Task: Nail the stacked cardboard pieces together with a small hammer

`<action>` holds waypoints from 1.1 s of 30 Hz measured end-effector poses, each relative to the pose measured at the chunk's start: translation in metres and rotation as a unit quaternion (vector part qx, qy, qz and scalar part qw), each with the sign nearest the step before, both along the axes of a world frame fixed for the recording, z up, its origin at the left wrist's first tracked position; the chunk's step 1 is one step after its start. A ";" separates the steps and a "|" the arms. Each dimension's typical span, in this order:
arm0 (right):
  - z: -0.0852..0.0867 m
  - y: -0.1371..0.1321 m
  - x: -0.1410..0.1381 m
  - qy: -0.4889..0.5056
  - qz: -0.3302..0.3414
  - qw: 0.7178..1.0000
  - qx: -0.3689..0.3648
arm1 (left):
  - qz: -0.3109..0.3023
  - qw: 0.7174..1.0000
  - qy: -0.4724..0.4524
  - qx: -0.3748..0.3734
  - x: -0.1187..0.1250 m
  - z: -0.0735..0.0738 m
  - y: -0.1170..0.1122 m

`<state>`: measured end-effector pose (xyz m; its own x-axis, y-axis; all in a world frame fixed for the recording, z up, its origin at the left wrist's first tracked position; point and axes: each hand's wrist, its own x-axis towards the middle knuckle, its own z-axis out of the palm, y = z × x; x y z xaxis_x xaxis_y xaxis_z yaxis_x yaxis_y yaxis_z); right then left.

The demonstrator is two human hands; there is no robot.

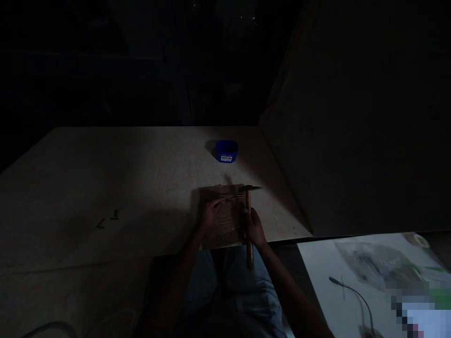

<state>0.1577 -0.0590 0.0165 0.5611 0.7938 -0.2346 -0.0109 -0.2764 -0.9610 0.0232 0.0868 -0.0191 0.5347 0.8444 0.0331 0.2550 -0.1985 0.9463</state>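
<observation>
My right hand (254, 227) is wrapped round the wooden handle of a hammer (250, 256). Its dark metal head is at the top, over the right edge of a brown, ridged piece that looks like corrugated cardboard (227, 237). On the left part of this piece rests my left hand (210, 212), fingers drawn together and pointing right. At their tips is a small dark thing (227, 201), too dim to name, which they seem to pinch. Beyond the cardboard stands a blue plastic tub (226, 152) with a white label; its contents are hidden in shadow.
The pale tabletop (148, 164) bears two small dark pieces (101, 223) at the left. A large dark panel (355, 131) rises along the right side. Lower right, a white surface (317, 277) carries a thin cable (359, 296) and clear plastic wrapping (373, 265).
</observation>
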 end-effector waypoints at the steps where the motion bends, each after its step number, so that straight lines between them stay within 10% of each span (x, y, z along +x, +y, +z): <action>1: 0.000 0.000 0.000 0.008 0.003 1.000 -0.003 | -0.003 1.000 0.004 0.003 -0.001 0.000 0.000; 9: 0.004 0.000 0.003 -0.023 0.014 1.000 -0.013 | 0.019 1.000 -0.007 0.009 0.002 -0.005 -0.001; 19: 0.080 -0.011 0.017 -0.201 0.195 0.959 -0.039 | 0.028 1.000 0.004 -0.006 0.003 -0.010 -0.002; 33: 0.069 -0.010 0.011 -0.230 0.222 0.946 -0.054 | 0.036 0.999 0.008 -0.011 0.007 -0.011 -0.002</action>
